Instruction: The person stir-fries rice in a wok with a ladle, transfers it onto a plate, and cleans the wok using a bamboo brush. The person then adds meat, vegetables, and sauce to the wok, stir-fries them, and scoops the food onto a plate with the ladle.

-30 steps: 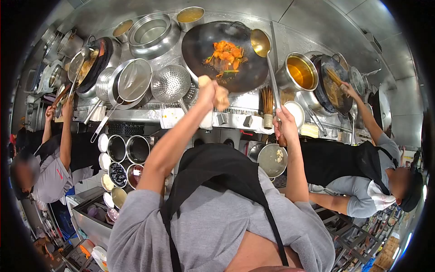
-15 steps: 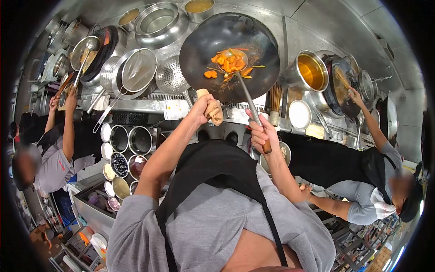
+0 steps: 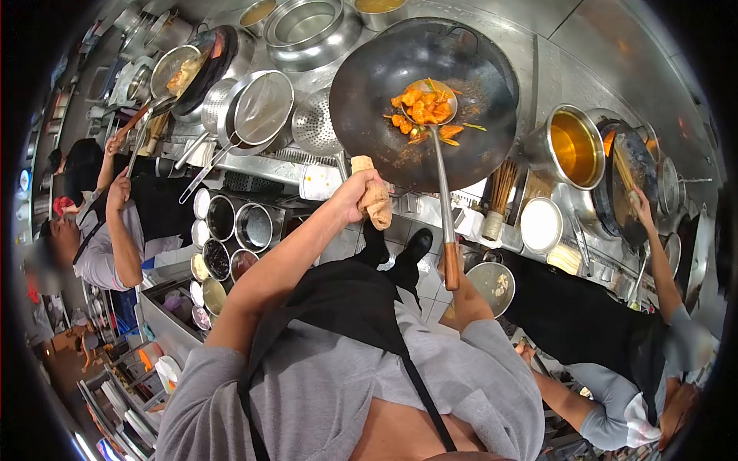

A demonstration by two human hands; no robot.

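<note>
My left hand [image 3: 361,194] is closed around a folded tan cloth [image 3: 377,206] at the near edge of a large black wok [image 3: 361,100]. Pieces of orange, glazed food [image 3: 400,123] lie in the wok, with some brown residue around them. The bowl of a steel ladle [image 3: 443,177] is inside the wok, heaped with the same food. Its wooden handle points down toward me. My right hand [image 3: 456,286] is at that handle, partly behind it; its fingers are mostly hidden, so their grip is unclear.
Strainers [image 3: 264,107] and a perforated ladle [image 3: 315,123] lie left of the wok. Right are a bamboo brush [image 3: 501,192], a pot of amber liquid [image 3: 575,146] and a white bowl [image 3: 541,225]. Ingredient pots [image 3: 254,227] stand lower left. A person works at each side [image 3: 115,253] [image 3: 615,384].
The ladle has moved from the wok's right side into the food and now holds a heap of it. My right hand has come nearer my body. The view has shifted, and the left co-worker's hands have moved.
</note>
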